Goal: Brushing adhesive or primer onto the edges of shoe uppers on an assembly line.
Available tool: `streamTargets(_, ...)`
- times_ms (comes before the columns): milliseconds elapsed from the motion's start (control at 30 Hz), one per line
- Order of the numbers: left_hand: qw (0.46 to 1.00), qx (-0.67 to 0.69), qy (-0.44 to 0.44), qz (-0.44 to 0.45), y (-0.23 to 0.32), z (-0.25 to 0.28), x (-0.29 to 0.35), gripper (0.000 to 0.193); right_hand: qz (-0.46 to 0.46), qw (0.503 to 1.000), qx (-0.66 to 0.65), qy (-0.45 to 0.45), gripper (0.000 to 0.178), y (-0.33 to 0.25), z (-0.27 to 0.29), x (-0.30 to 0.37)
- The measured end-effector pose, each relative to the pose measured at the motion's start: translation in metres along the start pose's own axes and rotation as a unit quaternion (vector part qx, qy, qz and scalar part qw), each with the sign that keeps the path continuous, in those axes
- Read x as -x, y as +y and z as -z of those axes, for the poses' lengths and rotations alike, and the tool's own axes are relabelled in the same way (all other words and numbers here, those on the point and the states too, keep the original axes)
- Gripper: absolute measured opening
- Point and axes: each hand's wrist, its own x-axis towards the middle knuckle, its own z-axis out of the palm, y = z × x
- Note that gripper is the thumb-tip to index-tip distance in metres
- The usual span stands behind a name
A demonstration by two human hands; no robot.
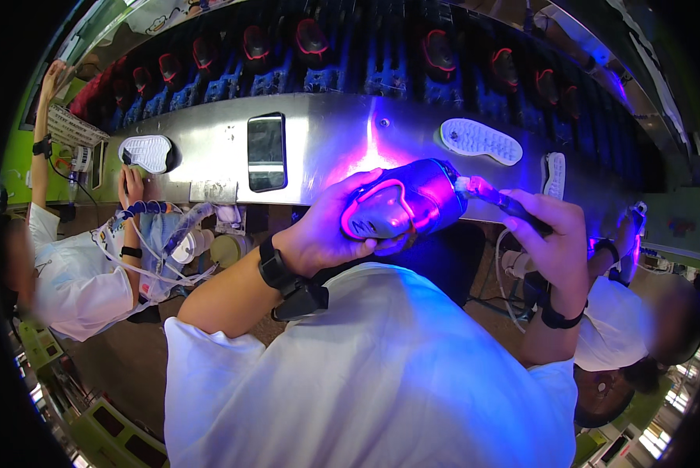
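My left hand (316,222) is wrapped round a dark shoe upper (424,195) with a glowing red-pink line along its edge. The toe part of the upper lies toward my palm, and its other end points right. Between the fingers of my right hand (559,238) is a slim brush (502,198). Its pale bristles meet the right end of the upper, or come very close to it. Pink and violet light falls on the upper and on both hands. Just beyond it, a white shoe sole (481,142) lies on the metal bench.
A dark phone (267,152) lies on the metal bench (202,129). At the right is another white sole (553,175). Behind runs a dark rack (365,66) bearing several shoe uppers. On the left a co-worker's hand touches a white sole (147,154); another person sits at the right.
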Motion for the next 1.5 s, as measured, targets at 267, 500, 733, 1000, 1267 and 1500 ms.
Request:
streamTargets(267, 0.970, 0.188, -0.090, 0.126, -0.007, 0.015, 0.002, 0.062, 0.068, 0.997, -0.040, 0.013, 0.035, -0.005, -0.012, -0.022)
streamTargets(500, 0.970, 0.171, -0.134, 0.107, -0.023, 0.032, -0.013, 0.078, 0.054, 0.997, -0.061, 0.016, 0.036, -0.001, -0.018, -0.016)
streamTargets(733, 0.895, 0.327, -0.207, 0.220, -0.041, 0.023, -0.021, 0.090, 0.096, 0.987, -0.117, 0.051, 0.037, 0.027, -0.038, -0.002)
streamTargets(1000, 0.992, 0.010, -0.126, 0.028, -0.016, -0.018, -0.031, 0.060, 0.125, 0.938, -0.269, 0.177, 0.034, 0.094, -0.084, 0.051)
streamTargets(1267, 0.739, -0.574, 0.032, -0.351, 0.005, -0.064, -0.043, 0.074, -0.073, 0.981, -0.099, 0.147, 0.034, 0.076, -0.036, 0.019)
streamTargets(1500, 0.632, -0.679, -0.003, -0.373, -0.007, -0.075, -0.050, 0.101, -0.018, 0.976, -0.095, 0.196, 0.036, 0.024, 0.014, 0.026)
